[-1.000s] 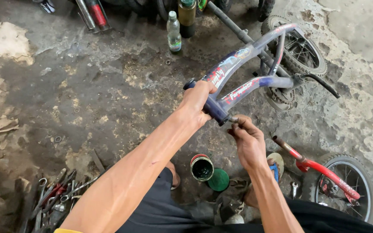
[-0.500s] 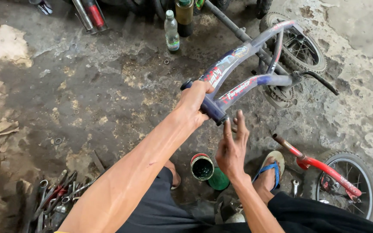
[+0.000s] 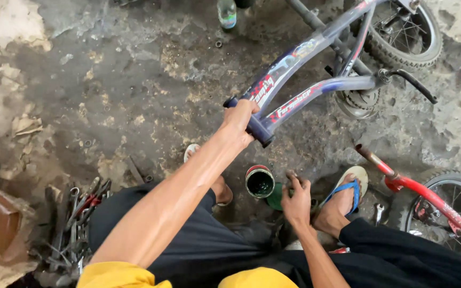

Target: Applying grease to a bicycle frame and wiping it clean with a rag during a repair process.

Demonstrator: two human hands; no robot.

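We see the left hand [image 3: 241, 120] with fingers wrapped around the head tube of the bicycle frame [image 3: 300, 74]. The right hand [image 3: 296, 200] is closed beside the open can [image 3: 260, 181]; we cannot tell what it holds.

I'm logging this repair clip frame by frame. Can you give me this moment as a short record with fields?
setting: stained concrete floor, person seated low
left hand: grip closed around the front tube of the blue bike frame, held up off the floor
right hand: down by the open grease tin, fingers curled on something small; cannot tell what
right foot: blue flip-flop
left of person: pile of wrenches
right of person: red fork with wheel
top: plastic bottle
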